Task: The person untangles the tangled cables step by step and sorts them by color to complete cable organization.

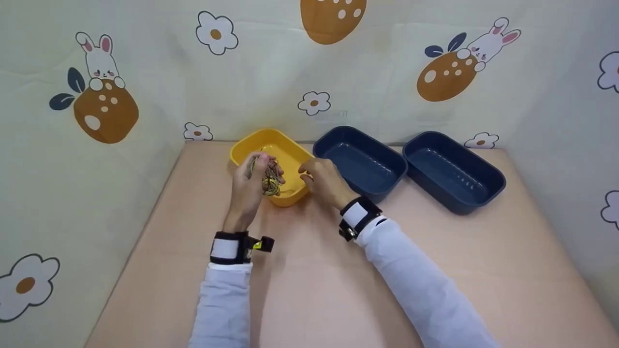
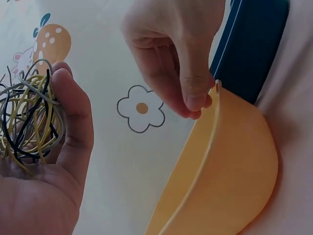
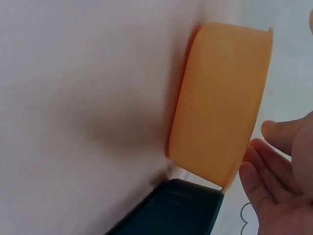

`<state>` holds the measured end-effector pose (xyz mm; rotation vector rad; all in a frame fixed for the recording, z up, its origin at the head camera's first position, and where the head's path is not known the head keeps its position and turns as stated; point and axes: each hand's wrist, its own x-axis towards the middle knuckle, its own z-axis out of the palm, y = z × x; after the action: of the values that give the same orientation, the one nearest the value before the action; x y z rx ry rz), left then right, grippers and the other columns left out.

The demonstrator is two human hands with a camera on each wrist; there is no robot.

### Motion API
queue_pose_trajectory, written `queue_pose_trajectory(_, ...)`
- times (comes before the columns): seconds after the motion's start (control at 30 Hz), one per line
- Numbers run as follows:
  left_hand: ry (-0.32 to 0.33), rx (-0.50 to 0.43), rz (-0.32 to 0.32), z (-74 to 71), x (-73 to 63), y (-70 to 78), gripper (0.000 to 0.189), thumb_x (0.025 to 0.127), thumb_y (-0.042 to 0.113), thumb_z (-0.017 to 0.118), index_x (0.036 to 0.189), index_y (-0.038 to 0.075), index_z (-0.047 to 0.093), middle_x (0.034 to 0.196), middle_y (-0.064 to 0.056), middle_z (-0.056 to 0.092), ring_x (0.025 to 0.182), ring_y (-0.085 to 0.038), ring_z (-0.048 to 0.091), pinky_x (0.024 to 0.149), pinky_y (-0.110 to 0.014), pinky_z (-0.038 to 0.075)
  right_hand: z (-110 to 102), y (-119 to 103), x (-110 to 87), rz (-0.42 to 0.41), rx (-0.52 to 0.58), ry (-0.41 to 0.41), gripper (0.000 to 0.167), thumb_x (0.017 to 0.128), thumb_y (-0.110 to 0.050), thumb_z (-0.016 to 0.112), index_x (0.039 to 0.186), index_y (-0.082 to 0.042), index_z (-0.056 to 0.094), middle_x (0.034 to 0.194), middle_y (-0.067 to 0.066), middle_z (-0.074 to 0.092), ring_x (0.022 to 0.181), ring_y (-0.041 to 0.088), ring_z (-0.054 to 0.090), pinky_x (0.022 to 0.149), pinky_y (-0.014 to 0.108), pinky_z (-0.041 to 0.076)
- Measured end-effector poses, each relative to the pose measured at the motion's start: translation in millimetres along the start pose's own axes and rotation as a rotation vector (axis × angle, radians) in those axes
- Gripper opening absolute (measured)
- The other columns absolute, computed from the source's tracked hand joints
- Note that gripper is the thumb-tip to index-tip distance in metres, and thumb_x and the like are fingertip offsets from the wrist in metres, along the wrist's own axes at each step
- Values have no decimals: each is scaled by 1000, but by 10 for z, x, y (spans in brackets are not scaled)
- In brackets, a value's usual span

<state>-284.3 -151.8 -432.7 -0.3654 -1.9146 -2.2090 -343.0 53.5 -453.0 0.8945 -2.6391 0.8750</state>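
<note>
My left hand grips a tangled bundle of thin wires, coloured yellow, black and grey, over the left part of a yellow bin. Its thumb presses along the side of the tangle, and loose ends stick out at the top in the left wrist view. Over the bin's right rim is my right hand, its fingers relaxed and slightly bent. In the right wrist view the thumb stands apart from the fingers, with nothing between them, close beside the rim of the yellow bin.
Two dark blue bins stand in a row to the right of the yellow one, all at the back of a table with a pale pink cover. Behind them hangs a cream cloth printed with rabbits and flowers.
</note>
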Motion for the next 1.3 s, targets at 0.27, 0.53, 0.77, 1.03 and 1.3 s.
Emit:
queue_pose_trajectory(0.27, -142, -19, -39, 330, -37, -108, 43, 114, 39, 43, 121, 1, 62, 99, -19, 68, 82, -26, 69, 67, -32, 62, -270, 84, -335, -77, 87, 144, 10, 98, -2, 72, 103, 0, 80, 100, 13, 79, 90, 24, 75, 82, 36, 64)
queue_pose_trajectory(0.53, -258, -8, -73, 659, -123, -181, 47, 114, 42, 40, 125, 1, 58, 97, -29, 65, 74, -25, 68, 59, -30, 58, -645, 60, -816, -80, 158, 249, 9, 101, -12, 73, 100, -6, 80, 94, 5, 78, 80, 14, 69, 71, 30, 58)
queue_pose_trajectory(0.77, -366, 15, -71, 957, -204, -195, 38, 115, 39, 43, 120, 4, 55, 91, -16, 69, 71, -26, 68, 60, -33, 58, -863, 16, -1129, -93, 264, 265, 7, 99, -14, 77, 104, -11, 79, 96, -2, 76, 79, 13, 70, 70, 23, 58)
queue_pose_trajectory(1.03, -432, 39, -60, 1107, -194, -131, 34, 112, 39, 51, 119, 7, 57, 90, -14, 70, 69, -26, 69, 54, -30, 55, -976, 16, -1233, -127, 323, 318, 2, 95, -8, 80, 97, -9, 79, 92, -2, 74, 76, 12, 66, 65, 27, 57)
queue_pose_trajectory(1.3, -480, 57, -9, 1153, -213, -125, 24, 111, 32, 57, 120, 11, 66, 90, -9, 70, 70, -24, 70, 58, -31, 58, -1043, 91, -1338, 25, 683, 292, 8, 96, -2, 76, 94, 5, 74, 100, 15, 75, 89, 19, 72, 78, 24, 61)
